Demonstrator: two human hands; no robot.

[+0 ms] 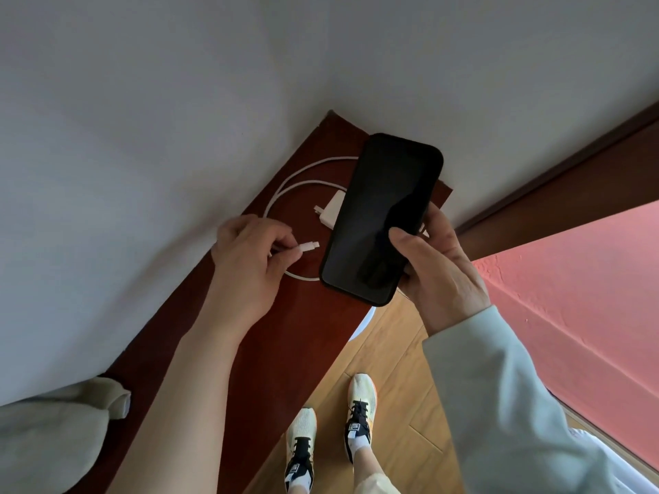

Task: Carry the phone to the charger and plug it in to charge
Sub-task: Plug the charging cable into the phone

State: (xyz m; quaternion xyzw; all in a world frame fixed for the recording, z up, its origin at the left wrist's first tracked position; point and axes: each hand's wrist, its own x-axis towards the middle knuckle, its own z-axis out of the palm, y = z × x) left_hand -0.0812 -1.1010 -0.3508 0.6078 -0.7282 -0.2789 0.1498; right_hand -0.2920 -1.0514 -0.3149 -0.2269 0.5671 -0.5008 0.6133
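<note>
Soft, even daylight, fairly dim, with no hard shadows; the wall (142, 101) reads flat grey; the phone (381, 219) screen carries a faint dark reflection and no glare; wide-angle bending curves straight lines toward the edges; focus is slightly soft throughout, softest at the lower corners.

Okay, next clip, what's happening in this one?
A person stands at a dark wooden shelf along a wall. The right hand holds a black phone, screen dark, above the shelf. The left hand pinches the connector end of a white charging cable, pointed toward the phone but not yet plugged in. The white charger brick lies on the shelf, partly hidden behind the phone.
</note>
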